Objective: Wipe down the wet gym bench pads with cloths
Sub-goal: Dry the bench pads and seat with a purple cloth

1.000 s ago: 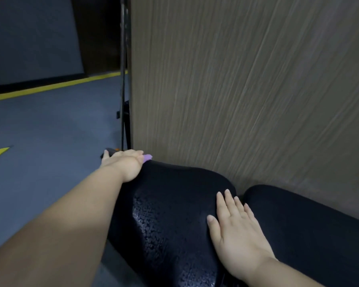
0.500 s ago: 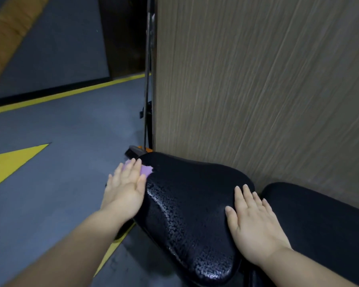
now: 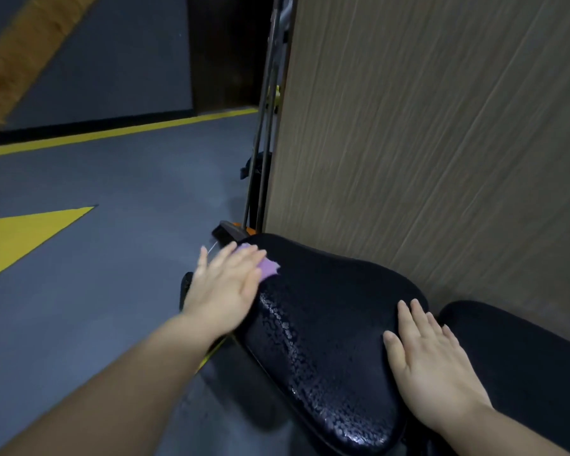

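Left hand point(image 3: 226, 284), fingers flat, presses purple cloth point(image 3: 270, 268) on far-left edge of wet black seat pad point(image 3: 326, 327). Right hand point(image 3: 431, 360) lies flat, bracing. Should overlap strokes toward near-edge droplets.

My left hand point(image 3: 226, 284) lies flat on the cloth point(image 3: 270, 267) at the far left edge of the seat pad point(image 3: 326, 307) — my right hand point(image 3: 431, 360) rests on its near right part. A second pad point(image 3: 514, 350) lies just right of it. Behind both stands a wall panel point(image 3: 441, 143); the floor point(image 3: 96, 274) is on the left.
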`<state>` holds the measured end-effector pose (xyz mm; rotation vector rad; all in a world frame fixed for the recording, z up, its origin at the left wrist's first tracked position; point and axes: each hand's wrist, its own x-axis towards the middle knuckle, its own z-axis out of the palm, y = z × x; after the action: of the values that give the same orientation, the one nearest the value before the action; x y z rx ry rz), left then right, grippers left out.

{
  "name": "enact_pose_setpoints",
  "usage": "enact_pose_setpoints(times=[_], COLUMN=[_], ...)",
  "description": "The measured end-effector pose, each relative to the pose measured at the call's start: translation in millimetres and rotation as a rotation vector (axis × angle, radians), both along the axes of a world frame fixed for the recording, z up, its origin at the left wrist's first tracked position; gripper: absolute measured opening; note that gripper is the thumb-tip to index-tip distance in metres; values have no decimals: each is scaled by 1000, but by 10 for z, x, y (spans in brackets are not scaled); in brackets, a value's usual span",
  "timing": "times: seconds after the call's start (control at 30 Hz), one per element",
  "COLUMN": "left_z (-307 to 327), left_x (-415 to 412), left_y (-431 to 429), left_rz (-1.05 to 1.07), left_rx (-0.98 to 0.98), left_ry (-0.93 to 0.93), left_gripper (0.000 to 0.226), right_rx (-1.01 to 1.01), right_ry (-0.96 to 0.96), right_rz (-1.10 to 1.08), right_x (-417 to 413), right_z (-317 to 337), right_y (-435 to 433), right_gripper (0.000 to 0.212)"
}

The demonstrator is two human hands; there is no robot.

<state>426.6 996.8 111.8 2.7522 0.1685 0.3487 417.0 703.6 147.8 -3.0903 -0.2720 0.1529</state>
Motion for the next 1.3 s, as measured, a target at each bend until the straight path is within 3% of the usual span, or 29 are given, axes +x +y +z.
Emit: enact_pose_setpoints(times=[0.1,0.23,0.33,0.43,0.53,0.67,0.83,1.0,1.13,1.3], left_z=[80,68,68,-12,-157,-202,-201,-187,-163,-77], left_x=[256,361,189,-116,-428,-736,-1079,-1154,-974,-568], left_y=[247,341,232,-85,-461,-783,-1183,-1299,-1149,-747], left_rz=[110,149,78,-36,-176,-256,-456,-496,-366,-106], left_rx=[-126,-333,-225,-56,-72,-181,-81,-7,-24,-102], left_ry=[135,184,104,-70,-228,-264,-343,-346,-290,-91], left_gripper=[48,47,49,68,57,50,46,45,46,69], right_rx=[-20,-22,-24,-23,-22,-10,-14,-9,-11,-7], right_ry=[-5,-13,-11,-4,-6,-8,-26,-40,-43,-39], right_rz=[1,-3,-4,-6,-9,-10,-10,-2,0,5], right_x=[-2,-2,-6,-9,-7,-11,11,25,30,26], right_z=[1,1,0,0,2,-7,-34,-56,-54,-55], right_y=[-3,-5,-3,7,8,8,-2,-7,-18,-30], right_gripper=[63,63,63,63,63,63,63,62,62,63])
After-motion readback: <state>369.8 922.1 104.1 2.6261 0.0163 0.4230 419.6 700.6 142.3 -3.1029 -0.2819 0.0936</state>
